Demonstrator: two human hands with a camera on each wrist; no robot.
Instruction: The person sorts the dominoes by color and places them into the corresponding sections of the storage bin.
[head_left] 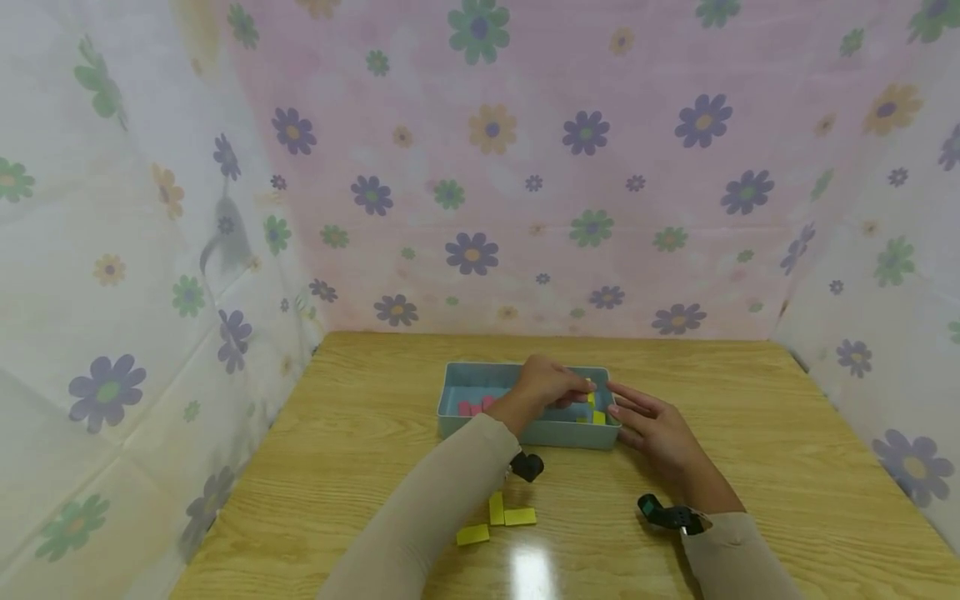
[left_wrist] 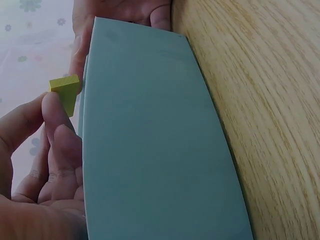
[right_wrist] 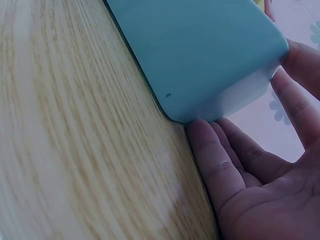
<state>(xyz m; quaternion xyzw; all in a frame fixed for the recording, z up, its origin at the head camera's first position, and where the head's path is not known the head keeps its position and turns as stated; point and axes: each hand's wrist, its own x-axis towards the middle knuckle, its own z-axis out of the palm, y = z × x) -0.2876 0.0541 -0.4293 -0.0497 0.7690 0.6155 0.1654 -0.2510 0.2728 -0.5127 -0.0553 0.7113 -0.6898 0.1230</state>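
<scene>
A light blue rectangular bin (head_left: 570,435) sits on the table. My left hand (head_left: 546,383) reaches over its right part and pinches a small yellow block (left_wrist: 65,95) between thumb and fingertips, at rim height in the left wrist view. At the bin's right end, my right hand (head_left: 663,429) rests its extended fingers (right_wrist: 215,160) against the outer wall. More yellow blocks (head_left: 598,417) lie inside at the right end, and several pink blocks (head_left: 476,408) at the left. My left hand and forearm hide the bin's middle.
Three yellow blocks lie on the wooden table (head_left: 360,467) in front of the bin: one upright-pointing block (head_left: 497,508), one beside it (head_left: 520,517), and another block (head_left: 472,534) to the left. Flower-patterned cloth (head_left: 525,167) encloses the back and sides.
</scene>
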